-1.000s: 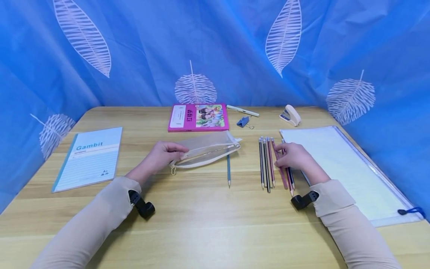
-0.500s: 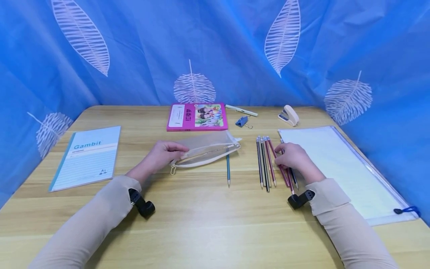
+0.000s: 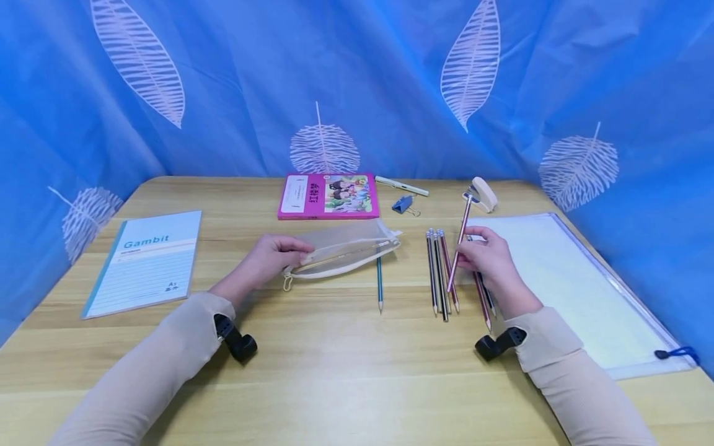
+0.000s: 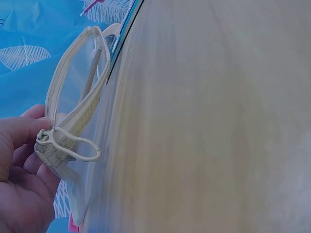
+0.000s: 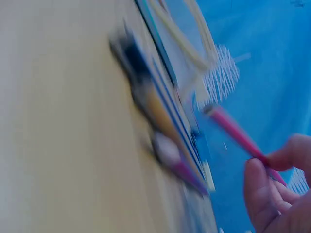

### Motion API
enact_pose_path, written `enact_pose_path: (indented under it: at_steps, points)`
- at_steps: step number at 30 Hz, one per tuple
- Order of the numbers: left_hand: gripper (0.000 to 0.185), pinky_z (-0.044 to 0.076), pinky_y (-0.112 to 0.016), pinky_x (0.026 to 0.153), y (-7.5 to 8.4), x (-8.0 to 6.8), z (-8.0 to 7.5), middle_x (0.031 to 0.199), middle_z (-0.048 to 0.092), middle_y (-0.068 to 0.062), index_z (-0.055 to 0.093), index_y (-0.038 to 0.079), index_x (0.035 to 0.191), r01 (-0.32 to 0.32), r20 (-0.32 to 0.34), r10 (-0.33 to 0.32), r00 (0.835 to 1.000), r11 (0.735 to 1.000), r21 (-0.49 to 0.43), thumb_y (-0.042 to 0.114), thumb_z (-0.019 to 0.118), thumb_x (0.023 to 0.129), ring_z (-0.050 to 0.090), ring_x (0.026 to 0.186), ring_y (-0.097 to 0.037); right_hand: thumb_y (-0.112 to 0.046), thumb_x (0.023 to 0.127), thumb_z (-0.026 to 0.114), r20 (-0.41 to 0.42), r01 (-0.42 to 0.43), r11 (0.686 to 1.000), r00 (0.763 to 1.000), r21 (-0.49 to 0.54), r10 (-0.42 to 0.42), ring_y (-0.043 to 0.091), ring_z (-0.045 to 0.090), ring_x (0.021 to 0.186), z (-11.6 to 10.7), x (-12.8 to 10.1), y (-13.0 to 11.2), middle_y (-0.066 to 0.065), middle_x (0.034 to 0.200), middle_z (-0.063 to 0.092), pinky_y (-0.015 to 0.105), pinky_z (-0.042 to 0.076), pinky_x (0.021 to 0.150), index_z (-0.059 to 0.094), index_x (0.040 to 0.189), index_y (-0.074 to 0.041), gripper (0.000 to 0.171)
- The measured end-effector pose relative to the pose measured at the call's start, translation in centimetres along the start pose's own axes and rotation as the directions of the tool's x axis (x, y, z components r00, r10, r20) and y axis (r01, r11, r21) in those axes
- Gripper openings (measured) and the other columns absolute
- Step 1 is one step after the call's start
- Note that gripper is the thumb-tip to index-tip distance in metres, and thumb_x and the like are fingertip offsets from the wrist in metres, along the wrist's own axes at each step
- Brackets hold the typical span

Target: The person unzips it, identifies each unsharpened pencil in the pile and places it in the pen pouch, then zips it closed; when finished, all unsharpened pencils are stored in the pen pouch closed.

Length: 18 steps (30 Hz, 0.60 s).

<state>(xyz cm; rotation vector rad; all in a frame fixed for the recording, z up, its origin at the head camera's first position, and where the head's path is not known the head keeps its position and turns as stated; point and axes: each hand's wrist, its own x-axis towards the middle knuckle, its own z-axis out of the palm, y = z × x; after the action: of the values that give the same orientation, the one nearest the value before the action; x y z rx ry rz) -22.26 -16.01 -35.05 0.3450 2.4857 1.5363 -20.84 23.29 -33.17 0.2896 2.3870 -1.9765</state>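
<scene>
In the head view my left hand [image 3: 273, 254] pinches the near left corner of a pale see-through zip pouch [image 3: 340, 235], beside its looped zipper pull [image 4: 77, 145]. The pouch's mouth gapes, and a pencil [image 4: 91, 73] lies inside. My right hand [image 3: 491, 257] holds a pink pencil [image 3: 465, 217] between thumb and fingers, raised at a slant above the table. Below it and to its left lies a row of dark and red pencils [image 3: 437, 272]. A red and a dark pencil [image 3: 483, 303] lie partly hidden beneath that hand. A blue pencil [image 3: 380, 288] sticks out from under the pouch.
A Gambit notebook [image 3: 145, 263] lies on the left. Along the back are a pink book [image 3: 329, 198], a pen [image 3: 401, 185], a blue binder clip [image 3: 403, 203] and a stapler [image 3: 484, 195]. A large clear zip folder [image 3: 569, 285] covers the right side.
My right hand has picked the pink pencil up from among the others and tilted it upward. The left hand and pouch have stayed put.
</scene>
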Motion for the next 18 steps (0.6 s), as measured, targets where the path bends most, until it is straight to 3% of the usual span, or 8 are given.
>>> enact_pose_path:
  at_steps: [3,6,10,18]
  points:
    - [0.024,0.049,-0.022,0.074,0.1,0.0,-0.1,0.115,0.064,-0.014,0.067,0.003,0.111,-0.003,-0.005,0.003,1.0,1.0,0.001,0.009,0.061,0.089,0.057,0.095,-0.016,0.006,0.085,0.05,0.022,-0.018,0.965,1.0,0.263,0.013,0.006,0.059,0.058,1.4,-0.6,-0.2,-0.003,0.071,0.06,0.019,0.053,0.057,0.047,0.109,-0.01,0.029]
    - [0.025,0.049,-0.022,0.072,0.2,-0.1,0.0,0.114,0.064,-0.015,0.066,0.003,0.112,-0.01,-0.004,0.01,1.0,1.0,0.003,0.01,0.061,0.088,0.058,0.091,-0.014,0.008,0.086,0.049,0.047,-0.047,0.913,0.998,0.405,0.031,0.008,0.059,0.06,3.3,-1.0,-0.3,-0.001,0.073,0.059,0.018,0.053,0.058,0.045,0.104,-0.013,0.028]
    - [0.024,0.049,-0.022,0.071,0.2,-0.2,0.1,0.112,0.065,-0.014,0.067,0.003,0.111,-0.008,-0.001,0.008,1.0,1.0,0.009,0.01,0.062,0.088,0.058,0.088,-0.012,0.008,0.085,0.05,0.077,-0.105,0.886,0.994,0.452,0.078,0.01,0.058,0.063,6.1,-1.7,-0.2,0.0,0.074,0.057,0.021,0.054,0.061,0.043,0.103,-0.012,0.027]
    - [0.023,0.049,-0.022,0.07,0.6,-0.2,0.3,0.11,0.066,-0.014,0.067,0.004,0.11,0.004,-0.011,-0.004,1.0,1.0,0.014,0.01,0.061,0.088,0.058,0.085,-0.01,0.006,0.083,0.052,0.205,-0.216,0.877,0.969,0.428,0.139,0.014,0.059,0.07,11.6,-3.7,0.1,0.006,0.082,0.057,0.025,0.055,0.067,0.048,0.107,0.0,0.024]
